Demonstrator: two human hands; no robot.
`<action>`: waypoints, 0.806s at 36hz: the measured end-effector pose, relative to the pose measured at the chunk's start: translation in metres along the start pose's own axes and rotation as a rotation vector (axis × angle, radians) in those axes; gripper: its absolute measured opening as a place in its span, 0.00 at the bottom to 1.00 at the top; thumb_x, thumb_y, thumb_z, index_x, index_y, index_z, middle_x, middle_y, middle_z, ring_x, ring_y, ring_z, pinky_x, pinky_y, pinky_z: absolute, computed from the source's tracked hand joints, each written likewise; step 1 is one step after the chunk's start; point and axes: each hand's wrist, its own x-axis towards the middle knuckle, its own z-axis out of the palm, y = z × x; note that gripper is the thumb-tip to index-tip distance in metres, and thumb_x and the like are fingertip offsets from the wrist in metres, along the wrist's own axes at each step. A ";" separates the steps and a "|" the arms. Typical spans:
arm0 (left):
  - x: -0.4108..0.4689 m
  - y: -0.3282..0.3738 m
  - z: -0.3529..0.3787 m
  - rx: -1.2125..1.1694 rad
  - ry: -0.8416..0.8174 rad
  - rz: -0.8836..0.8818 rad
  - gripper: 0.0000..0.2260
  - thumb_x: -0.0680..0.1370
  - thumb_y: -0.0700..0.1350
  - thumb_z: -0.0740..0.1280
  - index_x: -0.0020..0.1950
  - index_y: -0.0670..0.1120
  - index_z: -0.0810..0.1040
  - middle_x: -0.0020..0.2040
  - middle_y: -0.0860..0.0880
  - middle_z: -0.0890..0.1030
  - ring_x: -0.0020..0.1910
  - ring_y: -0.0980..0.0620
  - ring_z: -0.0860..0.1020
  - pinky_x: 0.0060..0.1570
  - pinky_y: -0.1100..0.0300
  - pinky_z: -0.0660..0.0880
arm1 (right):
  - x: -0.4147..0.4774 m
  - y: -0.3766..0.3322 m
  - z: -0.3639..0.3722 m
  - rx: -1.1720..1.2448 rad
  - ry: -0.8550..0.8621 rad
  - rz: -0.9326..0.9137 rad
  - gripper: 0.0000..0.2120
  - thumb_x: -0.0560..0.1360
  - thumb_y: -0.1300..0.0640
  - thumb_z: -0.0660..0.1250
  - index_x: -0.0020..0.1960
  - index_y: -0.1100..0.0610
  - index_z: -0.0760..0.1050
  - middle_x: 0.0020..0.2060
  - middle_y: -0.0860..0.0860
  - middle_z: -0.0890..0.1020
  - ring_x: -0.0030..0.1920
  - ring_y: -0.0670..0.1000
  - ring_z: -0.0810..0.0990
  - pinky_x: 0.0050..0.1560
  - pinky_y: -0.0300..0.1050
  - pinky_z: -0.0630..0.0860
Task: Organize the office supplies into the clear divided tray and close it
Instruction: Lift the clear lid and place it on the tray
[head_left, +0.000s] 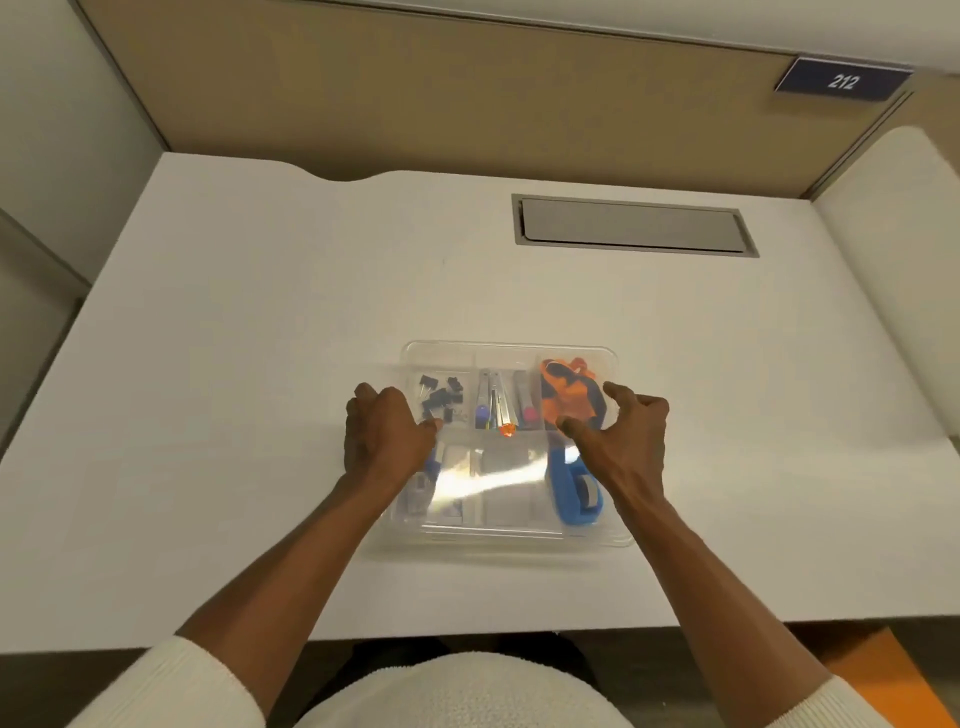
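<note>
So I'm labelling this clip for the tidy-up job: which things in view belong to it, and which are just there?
Part of the job:
- clear divided tray
- binder clips
- pens
- orange scissors
- blue tape dispenser
- left hand and right hand, both on the tray

Just there:
- white desk
- grey cable hatch
- sign reading 212

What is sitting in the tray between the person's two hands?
In the head view, between the left hand and right hand lies the middle compartment of the clear tray: pens, one orange-tipped.
</note>
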 end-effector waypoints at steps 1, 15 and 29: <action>-0.001 0.001 0.003 0.005 0.006 0.000 0.19 0.76 0.58 0.73 0.48 0.44 0.74 0.60 0.41 0.73 0.60 0.41 0.75 0.52 0.50 0.77 | 0.000 0.004 0.002 -0.021 -0.007 -0.006 0.33 0.66 0.46 0.81 0.67 0.54 0.76 0.55 0.48 0.66 0.57 0.51 0.74 0.51 0.41 0.70; 0.010 0.008 0.017 0.061 0.036 -0.018 0.20 0.75 0.59 0.74 0.50 0.42 0.77 0.61 0.40 0.74 0.59 0.40 0.77 0.51 0.51 0.77 | 0.014 0.026 0.011 -0.167 -0.081 -0.115 0.32 0.69 0.45 0.78 0.70 0.52 0.75 0.65 0.58 0.73 0.65 0.60 0.74 0.61 0.57 0.78; 0.001 -0.031 0.059 0.223 0.151 0.567 0.33 0.85 0.60 0.49 0.84 0.43 0.45 0.84 0.45 0.39 0.83 0.46 0.39 0.80 0.43 0.52 | -0.001 0.068 0.029 -0.351 -0.084 -0.480 0.40 0.82 0.36 0.56 0.84 0.51 0.42 0.84 0.51 0.42 0.84 0.54 0.44 0.78 0.56 0.61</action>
